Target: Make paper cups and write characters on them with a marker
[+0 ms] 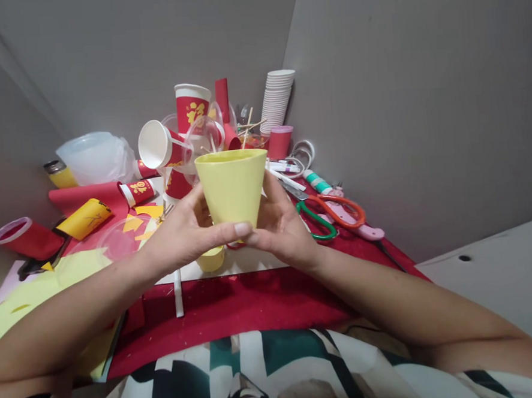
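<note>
A pale yellow cup [233,186], wide at the top and narrower below, is held upright above the table. My left hand [195,227] grips its left side, the thumb across the lower front. My right hand [283,222] closes on the right side, and the two thumb tips meet near the cup's base. Most of the other fingers are hidden behind the cup. Below my left hand, a short yellow ring-like piece [211,260] rests on a white sheet [260,259]. What is inside the cup cannot be made out.
Red-and-white paper cups [192,107] are piled behind my hands, beside a tall stack of white cups [278,99]. Scissors with green and orange handles [317,217] lie at the right. Yellow paper [11,310], a yellow tube [84,218] and a red cup [29,237] are at the left.
</note>
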Tool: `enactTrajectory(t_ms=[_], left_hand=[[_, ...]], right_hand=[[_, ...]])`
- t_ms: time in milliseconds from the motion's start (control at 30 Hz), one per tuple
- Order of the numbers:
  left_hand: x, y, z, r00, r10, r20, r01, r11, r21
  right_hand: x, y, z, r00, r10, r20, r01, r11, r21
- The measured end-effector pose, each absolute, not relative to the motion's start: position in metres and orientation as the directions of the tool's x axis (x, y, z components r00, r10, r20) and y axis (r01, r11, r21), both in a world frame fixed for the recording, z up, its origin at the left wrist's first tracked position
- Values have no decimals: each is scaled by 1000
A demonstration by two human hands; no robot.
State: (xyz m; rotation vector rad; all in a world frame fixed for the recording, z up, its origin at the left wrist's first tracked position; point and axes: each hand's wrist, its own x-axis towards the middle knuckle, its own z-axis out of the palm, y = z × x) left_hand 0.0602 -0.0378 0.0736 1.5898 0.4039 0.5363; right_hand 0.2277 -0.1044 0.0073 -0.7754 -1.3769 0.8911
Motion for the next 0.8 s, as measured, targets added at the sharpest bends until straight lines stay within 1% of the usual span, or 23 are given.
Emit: enactTrajectory(t_ms=[67, 167, 267, 333, 433, 500, 600, 700, 800], left_hand=[[60, -38, 71, 826, 551, 121, -76, -104, 992], [58, -37, 65, 814, 549, 191, -134, -142, 981], [59, -35, 57, 796, 551, 250, -177, -184, 967], [60, -34, 54, 778, 571, 260, -181, -192, 964], [59, -28, 53, 758, 609, 233, -182, -146, 972], [56, -22, 56, 769, 607, 202, -189, -87, 978], [48, -11, 61, 818, 556, 144, -188, 22, 982], [42, -2, 63, 875, 480, 59, -134, 124, 983], [40, 2, 60, 901, 435, -5, -109, 237, 965]], right_hand=[[228, -104, 6, -3, 852, 524, -7, 524, -852], [230, -103, 2, 22, 793, 609, 132, 602, -788], [231, -105, 1, 60, 755, 653, 268, 618, -739], [231, -107, 2, 58, 753, 655, 341, 602, -722], [231, -110, 2, -6, 741, 671, 407, 615, -675], [232, -111, 1, -35, 711, 702, 421, 647, -635], [234, -113, -1, 11, 659, 752, 399, 687, -607], [236, -112, 1, 103, 663, 742, 352, 673, -650], [238, -108, 6, 150, 721, 676, 193, 649, -736]])
